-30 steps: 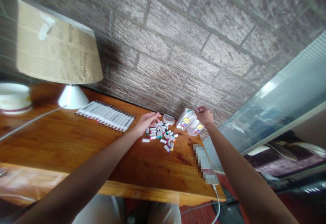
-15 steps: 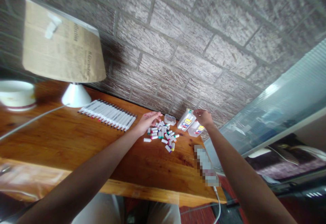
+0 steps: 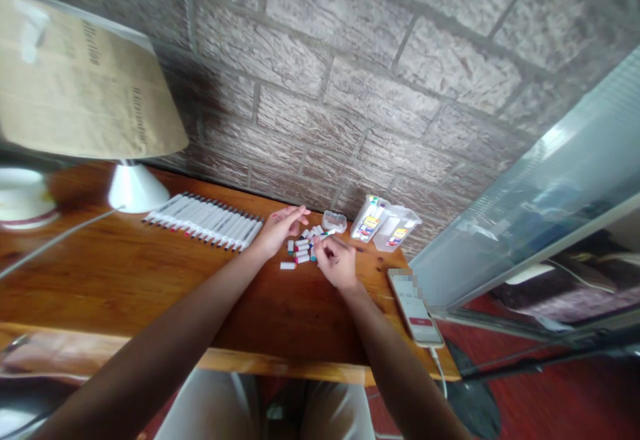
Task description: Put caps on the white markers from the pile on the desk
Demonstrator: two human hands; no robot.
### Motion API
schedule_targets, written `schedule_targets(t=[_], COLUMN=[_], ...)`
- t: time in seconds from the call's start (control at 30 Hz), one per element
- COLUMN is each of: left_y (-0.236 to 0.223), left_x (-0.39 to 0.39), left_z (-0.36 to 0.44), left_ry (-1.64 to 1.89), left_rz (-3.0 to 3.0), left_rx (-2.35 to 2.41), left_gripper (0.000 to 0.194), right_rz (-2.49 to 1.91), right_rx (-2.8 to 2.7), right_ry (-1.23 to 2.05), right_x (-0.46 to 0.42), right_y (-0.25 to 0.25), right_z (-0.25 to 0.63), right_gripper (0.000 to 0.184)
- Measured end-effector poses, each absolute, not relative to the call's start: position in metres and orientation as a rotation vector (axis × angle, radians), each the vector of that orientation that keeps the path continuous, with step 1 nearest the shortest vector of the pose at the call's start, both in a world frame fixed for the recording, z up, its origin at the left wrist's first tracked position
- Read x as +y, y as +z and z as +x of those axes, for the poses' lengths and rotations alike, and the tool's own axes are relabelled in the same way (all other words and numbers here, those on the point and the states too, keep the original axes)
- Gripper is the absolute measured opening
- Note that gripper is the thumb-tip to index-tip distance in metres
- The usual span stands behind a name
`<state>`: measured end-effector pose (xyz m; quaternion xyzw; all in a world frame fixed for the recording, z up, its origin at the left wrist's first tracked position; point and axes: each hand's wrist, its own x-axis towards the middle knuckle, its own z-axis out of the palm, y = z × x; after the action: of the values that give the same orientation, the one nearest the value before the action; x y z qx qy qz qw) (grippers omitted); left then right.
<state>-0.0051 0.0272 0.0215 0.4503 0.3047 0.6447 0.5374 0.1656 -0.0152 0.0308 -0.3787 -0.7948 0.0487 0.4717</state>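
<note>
A pile of small white marker caps point(image 3: 302, 251) with coloured ends lies on the wooden table. My right hand point(image 3: 337, 260) is over the right side of the pile, hiding part of it, with its fingers pinched together. Whatever they hold is too small to name; a white piece with a green end shows just beyond the fingertips. At the pile's left edge, my left hand point(image 3: 281, 228) is open, its fingers stretched out and holding nothing I can see. A row of white markers point(image 3: 205, 221) lies side by side to its left.
Behind the caps sits a small clear lid point(image 3: 335, 222). Right of it stand a clear box with markers point(image 3: 369, 219) and another clear box point(image 3: 397, 229). A phone point(image 3: 416, 310) charges at the right edge; a lamp point(image 3: 135, 188) and bowl point(image 3: 25, 198) stand left.
My right hand has moved left and down from the clear boxes to the pile of caps. My left hand stays beside the pile. The view has shifted slightly.
</note>
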Motion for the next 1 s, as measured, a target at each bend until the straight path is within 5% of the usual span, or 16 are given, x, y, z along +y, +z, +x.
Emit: schedule_targets(t=[1.0], left_y=[0.011], left_x=[0.038], left_z=[0.004], left_ry=[1.502], left_rz=[1.269], left_rx=[0.932], left_gripper=[0.037], right_rz=[-0.999], right_rx=[-1.611], right_ry=[0.467], right_x=[0.01], right_y=[0.004], right_z=[0.183], right_gripper=[0.052])
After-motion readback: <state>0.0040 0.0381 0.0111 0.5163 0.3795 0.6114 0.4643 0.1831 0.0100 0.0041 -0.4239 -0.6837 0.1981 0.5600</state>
